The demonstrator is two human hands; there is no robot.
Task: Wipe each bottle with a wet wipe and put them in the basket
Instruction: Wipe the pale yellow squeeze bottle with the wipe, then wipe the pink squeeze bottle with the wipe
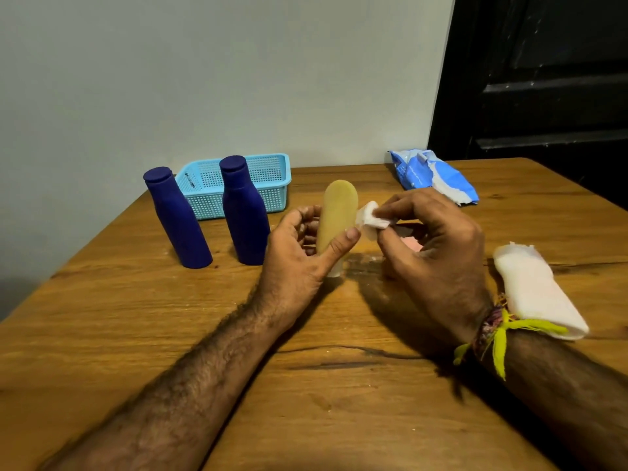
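Observation:
My left hand [302,246] grips a tan bottle [338,212], held upright with its white cap end down near the table. My right hand [431,239] pinches a folded white wet wipe [372,219] against the bottle's right side. Two dark blue bottles [176,219] [244,212] stand upright to the left. Behind them sits a light blue mesh basket [272,178], with nothing visible inside it. A white bottle [533,290] lies on its side by my right wrist.
A blue and white wet-wipe pack [431,175] lies at the back right of the wooden table [339,385]. A pale wall runs behind the table and a dark door stands at the right. A small pink item [413,244] shows under my right hand.

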